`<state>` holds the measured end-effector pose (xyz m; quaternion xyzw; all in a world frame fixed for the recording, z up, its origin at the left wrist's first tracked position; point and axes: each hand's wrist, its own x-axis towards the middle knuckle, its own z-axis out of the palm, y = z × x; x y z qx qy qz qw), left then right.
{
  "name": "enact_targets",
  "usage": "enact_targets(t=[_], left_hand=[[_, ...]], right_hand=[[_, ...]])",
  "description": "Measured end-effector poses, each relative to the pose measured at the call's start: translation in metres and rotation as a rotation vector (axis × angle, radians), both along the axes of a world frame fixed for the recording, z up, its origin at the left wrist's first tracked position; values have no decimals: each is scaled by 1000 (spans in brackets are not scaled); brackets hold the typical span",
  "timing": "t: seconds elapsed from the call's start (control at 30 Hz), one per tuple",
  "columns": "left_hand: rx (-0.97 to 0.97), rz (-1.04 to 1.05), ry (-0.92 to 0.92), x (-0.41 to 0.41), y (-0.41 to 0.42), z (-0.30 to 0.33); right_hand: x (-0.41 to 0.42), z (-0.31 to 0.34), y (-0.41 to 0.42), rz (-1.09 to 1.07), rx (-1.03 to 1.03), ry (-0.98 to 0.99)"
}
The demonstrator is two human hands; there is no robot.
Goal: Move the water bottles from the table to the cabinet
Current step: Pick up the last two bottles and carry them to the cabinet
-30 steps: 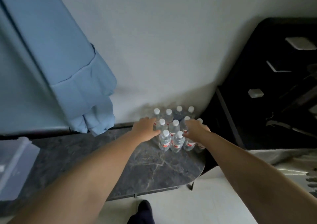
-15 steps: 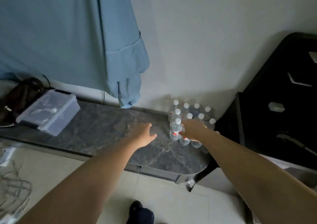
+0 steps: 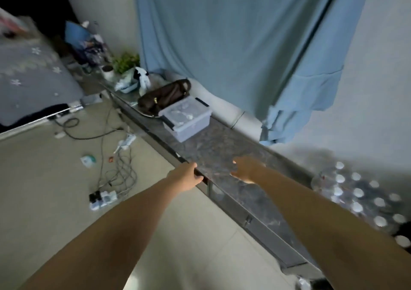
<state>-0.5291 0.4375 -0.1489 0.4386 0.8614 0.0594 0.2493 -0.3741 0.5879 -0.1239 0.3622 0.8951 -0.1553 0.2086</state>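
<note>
Gripping the table (image 3: 224, 154) front edge with curled left hand (image 3: 185, 179), right hand (image 3: 245, 169) hovering empty, fingers loosely spread, water bottles (image 3: 358, 193) clustered well to the right.

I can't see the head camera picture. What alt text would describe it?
A person's left hand grips the front edge of a long dark marble-look table, while the right hand hovers open above its top, holding nothing. A cluster of white-capped water bottles stands, blurred, at the table's right end; a clear lidded box and a brown bag sit further left.
</note>
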Motion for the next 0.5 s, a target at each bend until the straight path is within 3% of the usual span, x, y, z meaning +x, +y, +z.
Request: enact_targets(t=[0.27, 0.5], left_hand=[[-61, 401, 17, -180, -202, 21], [-37, 734, 28, -243, -338, 25]], right_hand=[[-210, 9, -145, 377, -65, 81], [-344, 22, -255, 682, -72, 63]])
